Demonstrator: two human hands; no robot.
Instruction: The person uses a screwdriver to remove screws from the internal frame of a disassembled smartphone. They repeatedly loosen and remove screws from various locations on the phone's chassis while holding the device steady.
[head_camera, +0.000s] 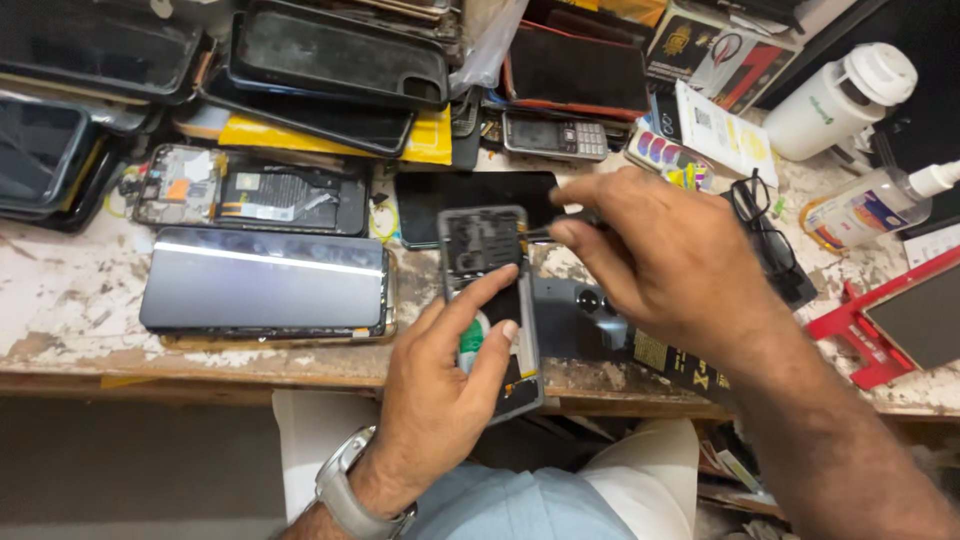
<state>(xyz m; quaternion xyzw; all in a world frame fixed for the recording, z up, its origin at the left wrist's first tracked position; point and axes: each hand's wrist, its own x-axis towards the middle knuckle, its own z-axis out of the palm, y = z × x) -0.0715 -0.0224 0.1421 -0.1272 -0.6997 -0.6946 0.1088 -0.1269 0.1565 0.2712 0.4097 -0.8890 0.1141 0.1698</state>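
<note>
The person holds an opened phone (487, 300) with its back cover off, at the front edge of the worktop (70, 300), partly above the lap. The left hand (440, 390) carries it from below: the thumb and the index finger lie across the lower half, so the grip is closed on the phone and keeps it tilted toward the face. Held like this, the upper part, with the dark inner frame, is free for work.

The right hand (660, 260) comes from the right side. Its fingers are pinched together on a thin dark tool (538, 232), and the tip of the tool touches the right edge of the phone near the top. What kind of tool it is cannot be told, because the hand covers most of it.

Other things lie around the hands, probably to be close for reach. A large phone with dark screen (265, 280) lies flat just to the left. Behind it is a second opened phone with its battery visible (250, 195). Black eyeglasses (765, 225) lie at the right, and a white bottle (840, 100) stands further behind. Many phone cases (335, 55) are piled at the back.
</note>
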